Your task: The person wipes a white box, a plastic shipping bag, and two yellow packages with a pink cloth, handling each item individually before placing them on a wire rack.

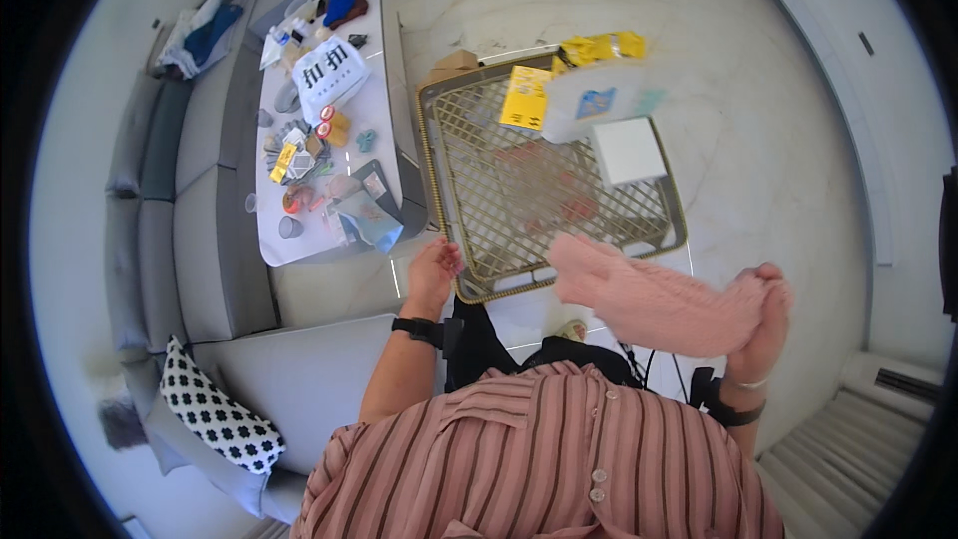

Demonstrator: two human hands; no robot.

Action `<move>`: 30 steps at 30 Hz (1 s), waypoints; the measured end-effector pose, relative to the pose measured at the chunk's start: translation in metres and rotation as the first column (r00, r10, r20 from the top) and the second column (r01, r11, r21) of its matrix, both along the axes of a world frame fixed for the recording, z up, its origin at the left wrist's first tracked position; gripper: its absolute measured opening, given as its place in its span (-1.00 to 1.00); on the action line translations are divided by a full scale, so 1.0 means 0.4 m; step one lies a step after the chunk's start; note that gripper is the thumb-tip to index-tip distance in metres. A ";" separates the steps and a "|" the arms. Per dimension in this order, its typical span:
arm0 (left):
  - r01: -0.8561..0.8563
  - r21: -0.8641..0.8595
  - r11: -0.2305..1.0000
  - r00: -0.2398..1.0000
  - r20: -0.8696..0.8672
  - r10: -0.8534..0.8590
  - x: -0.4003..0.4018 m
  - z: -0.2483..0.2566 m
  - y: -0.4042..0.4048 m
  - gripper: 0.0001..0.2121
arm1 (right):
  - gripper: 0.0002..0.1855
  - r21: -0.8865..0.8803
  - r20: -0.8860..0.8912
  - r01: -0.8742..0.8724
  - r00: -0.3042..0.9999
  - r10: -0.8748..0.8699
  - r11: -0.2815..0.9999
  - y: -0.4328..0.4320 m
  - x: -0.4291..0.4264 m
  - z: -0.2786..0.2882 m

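A pink fluffy cloth (666, 303), slightly blurred, hangs from my right hand (763, 314), whose fingers are closed around its right end. Its free end stretches leftward over the near edge of a wire rack table (479, 202) with a gold-coloured lattice. Beside that table's near left corner is my left hand (435, 268), fingers apart and holding nothing. On the lattice are a yellow box (525, 97), a white box (629, 151) and a translucent plastic bag (572, 108). A crumpled yellow package (605, 49) lies at the far edge.
A white coffee table (277, 243) at the left carries a printed white bag (329, 75), two orange-filled jars (333, 127) and several small items. A grey sofa (202, 239) runs along the wall, with a patterned cushion (221, 408). Cardboard boxes (453, 66) stand behind the rack table.
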State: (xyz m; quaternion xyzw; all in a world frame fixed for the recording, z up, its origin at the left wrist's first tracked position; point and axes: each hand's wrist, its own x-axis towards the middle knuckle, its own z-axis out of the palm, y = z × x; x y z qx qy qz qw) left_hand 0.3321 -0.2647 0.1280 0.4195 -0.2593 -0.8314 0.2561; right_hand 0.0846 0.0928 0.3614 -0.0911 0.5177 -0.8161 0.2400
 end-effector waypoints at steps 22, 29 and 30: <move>0.420 -0.002 0.908 0.891 0.192 -0.412 -0.660 -0.067 0.347 -0.75 | -0.44 0.102 0.424 0.055 0.901 -0.094 0.993 0.232 -0.212 -0.133; 0.340 -0.089 0.936 0.879 0.383 -0.283 -0.869 -0.210 0.293 -0.56 | -0.38 0.311 0.420 0.000 0.897 -0.137 0.950 0.111 -0.332 -0.186; 0.341 -0.087 0.936 0.863 0.423 -0.275 -0.889 -0.195 0.281 -0.51 | -0.38 0.315 0.428 -0.010 0.894 -0.132 0.949 0.082 -0.343 -0.185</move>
